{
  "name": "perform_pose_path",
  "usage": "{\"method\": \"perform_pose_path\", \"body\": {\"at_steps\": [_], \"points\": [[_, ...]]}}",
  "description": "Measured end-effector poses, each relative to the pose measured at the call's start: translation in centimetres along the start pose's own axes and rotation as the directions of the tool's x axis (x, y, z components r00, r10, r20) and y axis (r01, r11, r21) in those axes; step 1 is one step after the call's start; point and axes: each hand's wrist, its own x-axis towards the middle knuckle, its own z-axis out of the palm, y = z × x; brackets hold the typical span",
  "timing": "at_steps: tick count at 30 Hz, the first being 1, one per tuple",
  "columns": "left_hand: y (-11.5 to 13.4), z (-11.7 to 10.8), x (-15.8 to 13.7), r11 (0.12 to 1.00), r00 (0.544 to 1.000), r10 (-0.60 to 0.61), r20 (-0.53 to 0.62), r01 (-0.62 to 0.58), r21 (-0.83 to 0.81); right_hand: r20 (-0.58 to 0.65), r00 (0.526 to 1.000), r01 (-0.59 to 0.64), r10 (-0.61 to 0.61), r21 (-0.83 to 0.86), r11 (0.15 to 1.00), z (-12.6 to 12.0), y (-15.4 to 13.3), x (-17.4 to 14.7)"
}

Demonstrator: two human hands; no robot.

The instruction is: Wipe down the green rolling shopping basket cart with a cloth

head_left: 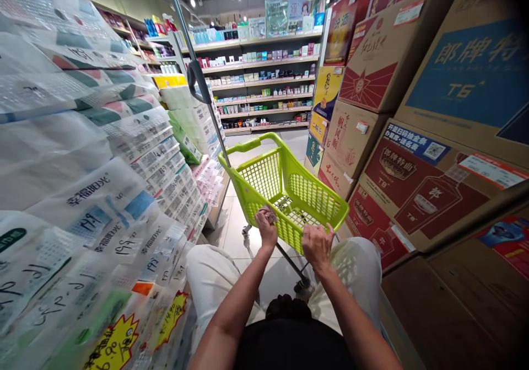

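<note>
A lime-green shopping cart (318, 193) with a lattice basket stands in front of my knees. My left hand (268, 229) is closed around a crumpled brownish-pink cloth (269, 214), held against the basket's near rim at the left. Farther right, my right hand (317, 246) grips the same rim, its fingers curled over the edge. The basket's visible inside shows only its lattice and bottom grid. A long grey pole with a dark grip (198, 80) rises from the cart's left corner.
Wrapped tissue packs (119, 204) are stacked close on the left. Printed cardboard cartons (430, 182) form a wall on the right. Shelves of small boxed goods (264, 58) stand across the aisle's far end. A dark caster (302, 284) rests on the tiled floor between my legs.
</note>
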Motion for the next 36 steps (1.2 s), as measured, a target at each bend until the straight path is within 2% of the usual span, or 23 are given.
{"method": "perform_pose_path", "body": {"at_steps": [2,6,9,11,12,16,18,22,25,28,30,32,33,36], "points": [[-0.2,0.0,0.5,0.999,0.998,-0.03,-0.051,0.031,0.018,0.029,0.999,0.04,-0.039,-0.006,0.999,0.0,-0.6,0.6],[-0.2,0.2,1.5,0.998,0.998,0.063,0.011,-0.063,-0.01,0.099,0.989,0.111,-0.109,-0.009,0.994,0.3,-1.1,1.0],[-0.4,-0.2,4.0,0.997,0.996,-0.074,-0.053,0.074,-0.003,0.101,0.985,0.141,-0.137,-0.025,0.99,0.1,-0.9,0.7],[-0.7,-0.7,5.9,0.983,0.976,-0.183,-0.119,0.184,-0.001,0.096,0.986,0.143,-0.139,-0.033,0.989,-0.1,-0.8,0.5],[-0.9,-0.9,6.5,0.982,0.974,-0.188,-0.124,0.189,-0.006,0.09,0.986,0.144,-0.14,-0.035,0.989,-0.2,-0.8,0.4],[-1.8,-1.7,7.2,0.997,0.996,-0.074,-0.044,0.072,-0.038,0.059,0.987,0.151,-0.149,-0.034,0.988,-0.4,-0.8,0.2],[-1.9,-2.3,8.0,0.998,0.998,-0.042,-0.045,0.04,-0.046,0.058,0.986,0.158,-0.156,-0.034,0.987,-0.4,-0.8,0.1],[-0.8,-3.7,13.4,0.998,0.966,-0.042,-0.256,0.028,-0.058,0.057,0.985,0.164,-0.161,-0.042,0.986,-0.7,-0.8,0.1],[0.1,-3.6,16.6,0.994,0.939,-0.053,-0.34,0.018,-0.105,0.06,0.986,0.159,-0.157,-0.047,0.986,-1.0,-1.0,0.0],[0.0,-2.8,15.6,0.993,0.953,-0.065,-0.295,0.031,-0.117,0.07,0.987,0.152,-0.148,-0.062,0.986,-1.0,-1.0,0.0],[-0.4,-2.6,13.8,0.994,0.985,-0.031,-0.169,0.013,-0.108,0.078,0.988,0.139,-0.134,-0.065,0.988,-0.9,-0.8,0.0],[-0.7,-2.8,12.8,0.993,0.998,0.003,-0.07,-0.011,-0.117,0.09,0.988,0.132,-0.127,-0.049,0.99,-0.8,-0.6,0.0],[-0.6,-3.0,12.8,0.992,0.997,0.012,-0.073,-0.021,-0.125,0.095,0.988,0.129,-0.125,-0.041,0.991,-0.8,-0.4,0.0],[0.0,-3.2,13.8,0.991,0.984,0.016,-0.179,-0.04,-0.131,0.105,0.987,0.124,-0.121,-0.029,0.992,-0.9,-0.2,0.1]]}}
